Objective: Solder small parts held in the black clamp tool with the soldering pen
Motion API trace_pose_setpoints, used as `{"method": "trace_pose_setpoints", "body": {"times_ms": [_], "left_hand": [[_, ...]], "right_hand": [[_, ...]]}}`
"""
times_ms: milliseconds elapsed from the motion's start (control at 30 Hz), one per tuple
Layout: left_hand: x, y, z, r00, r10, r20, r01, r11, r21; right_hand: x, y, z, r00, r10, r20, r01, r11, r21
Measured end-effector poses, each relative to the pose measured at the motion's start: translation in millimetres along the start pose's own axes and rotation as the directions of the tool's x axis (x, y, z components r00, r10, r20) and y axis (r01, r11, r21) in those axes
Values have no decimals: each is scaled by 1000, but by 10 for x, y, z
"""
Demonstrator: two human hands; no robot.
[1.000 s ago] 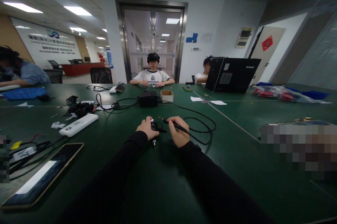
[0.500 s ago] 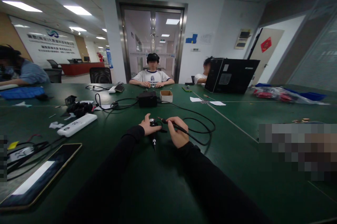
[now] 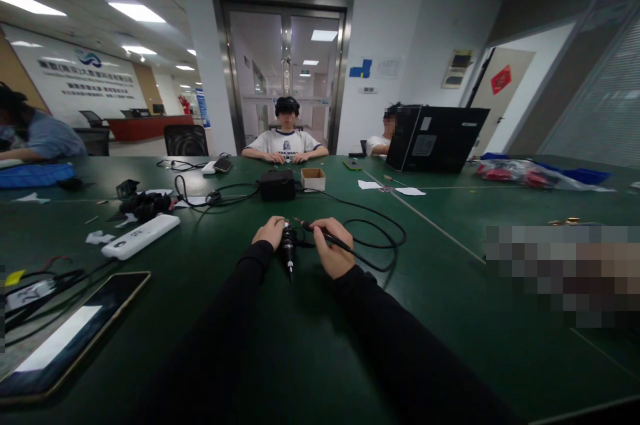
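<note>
My left hand (image 3: 270, 233) is closed around the far end of a black tool with a silver tapered tip (image 3: 289, 248). The tip points toward me, and part of the tool's upper end is hidden by my fingers. On the other side, my right hand (image 3: 336, 250) grips a slim black cable plug (image 3: 323, 232) like a pen. Its thin metal end points left, toward the top of the tool, and I cannot tell whether the two touch. From the plug, a black cable (image 3: 403, 238) loops to the right over the green table.
Beyond my hands stand a black box (image 3: 277, 185) and a small open carton (image 3: 313, 179). To the left lie a white power strip (image 3: 141, 237), tangled cables and a phone (image 3: 75, 335). A black computer case (image 3: 437, 138) stands at the back right. A person (image 3: 286, 142) sits opposite.
My left thumb no longer lies across the tool, and the left hand has drawn in along its left side. More of the tool's dark body shows. My right hand keeps its grip.
</note>
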State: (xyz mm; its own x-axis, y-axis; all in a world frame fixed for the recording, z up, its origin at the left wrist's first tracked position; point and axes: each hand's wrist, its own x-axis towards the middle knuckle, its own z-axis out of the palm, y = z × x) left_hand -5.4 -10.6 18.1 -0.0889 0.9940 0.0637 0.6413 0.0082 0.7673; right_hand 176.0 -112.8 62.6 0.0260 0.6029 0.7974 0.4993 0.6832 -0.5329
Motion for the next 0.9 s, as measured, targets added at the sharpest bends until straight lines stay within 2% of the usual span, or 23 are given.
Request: {"method": "trace_pose_setpoints", "body": {"times_ms": [200,433,633,900], "left_hand": [[-28,-24,32,996,36,-82,-50,985,-167],[-17,-36,58,991,74,-109,-96,973,-211],[-26,-15,69,990,51,-129,-82,965,-248],[-30,-19,72,991,50,-122,-83,954,-288]], "right_hand": [[2,-65,-3,1000,-24,15,24,999,23],[-9,-91,18,997,-53,54,50,998,46],[-26,-64,37,992,-56,115,50,997,50],[-28,-58,43,990,-53,133,47,998,41]]}}
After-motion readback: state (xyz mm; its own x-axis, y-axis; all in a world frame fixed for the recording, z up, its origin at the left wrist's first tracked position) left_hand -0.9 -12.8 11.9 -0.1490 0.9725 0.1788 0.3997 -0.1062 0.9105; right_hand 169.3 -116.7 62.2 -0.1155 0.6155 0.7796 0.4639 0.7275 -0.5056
